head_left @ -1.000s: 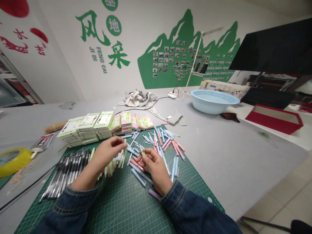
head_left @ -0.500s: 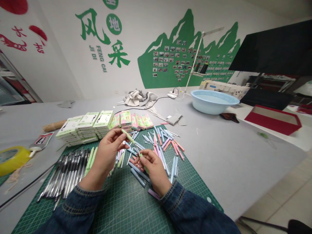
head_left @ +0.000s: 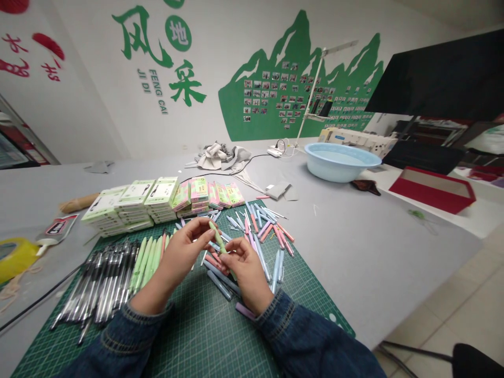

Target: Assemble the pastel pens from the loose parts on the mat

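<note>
Between my two hands is a light green pen [head_left: 217, 237], tilted, its upper part pinched by my left hand [head_left: 192, 245]. The fingers of my right hand [head_left: 244, 268] are closed around its lower end. Beneath and beyond them, loose pen parts in blue, pink and purple lie scattered, among them a blue barrel [head_left: 262, 258]. Left of my left hand, several green pens [head_left: 145, 261] lie side by side, next to a row of clear pens with black grips [head_left: 101, 283]. All rest on a green cutting mat [head_left: 205, 336].
Stacked white-and-green boxes [head_left: 134, 197] and pink-green boxes [head_left: 199, 190] stand behind the mat. A glue tube [head_left: 57, 231] and yellow tape roll [head_left: 18, 258] lie left. At the back right are a blue basin [head_left: 342, 164], a sewing machine [head_left: 356, 140] and a red box [head_left: 431, 191].
My hands have come together: the green upper part and the piece with a thin refill, apart before, now meet as one pen. The view has shifted slightly.
</note>
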Tool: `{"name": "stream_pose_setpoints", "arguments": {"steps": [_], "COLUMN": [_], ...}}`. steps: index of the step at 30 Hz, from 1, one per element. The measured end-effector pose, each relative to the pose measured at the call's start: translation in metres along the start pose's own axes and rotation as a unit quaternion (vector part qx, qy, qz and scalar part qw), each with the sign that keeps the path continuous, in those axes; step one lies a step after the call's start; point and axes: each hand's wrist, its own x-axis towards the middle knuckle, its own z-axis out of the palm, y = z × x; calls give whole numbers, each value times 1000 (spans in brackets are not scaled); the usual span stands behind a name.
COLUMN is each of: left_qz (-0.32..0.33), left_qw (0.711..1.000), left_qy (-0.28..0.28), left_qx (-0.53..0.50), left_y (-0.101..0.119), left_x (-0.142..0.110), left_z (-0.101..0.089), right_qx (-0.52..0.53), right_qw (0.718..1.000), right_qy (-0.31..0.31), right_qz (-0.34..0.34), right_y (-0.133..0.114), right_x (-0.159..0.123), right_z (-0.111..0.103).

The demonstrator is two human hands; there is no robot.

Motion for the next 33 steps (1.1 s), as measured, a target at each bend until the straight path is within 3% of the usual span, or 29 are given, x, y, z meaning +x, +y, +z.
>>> {"name": "stream_pose_setpoints", "arguments": {"steps": [8, 14, 17, 22, 28, 33], "left_qz": [9, 4, 9, 7, -71, -40], "left_qw": [999, 996, 996, 997, 984, 992], "left_qy": [-38, -79, -58, 28, -57, 15], "left_qx": [-1, -49, -64, -73, -156, -118], "left_y": [-2, -6, -9, -16, -8, -12], "left_x": [-2, -2, -2, 1, -2, 1], "left_z": [1, -2, 1, 7, 8, 8], "right_qx": [1, 27, 30, 48, 35, 38], "right_qw": [1000, 996, 996, 997, 998, 998], "right_qy": [-12, -82, -77, -51, -27, -31], "right_qz": [0, 22, 25, 26, 35, 26], "right_y": [-3, -1, -3, -7, -7, -8], "right_x": [0, -1, -2, -4, -4, -3], "right_z": [-1, 0, 2, 4, 3, 3]}}
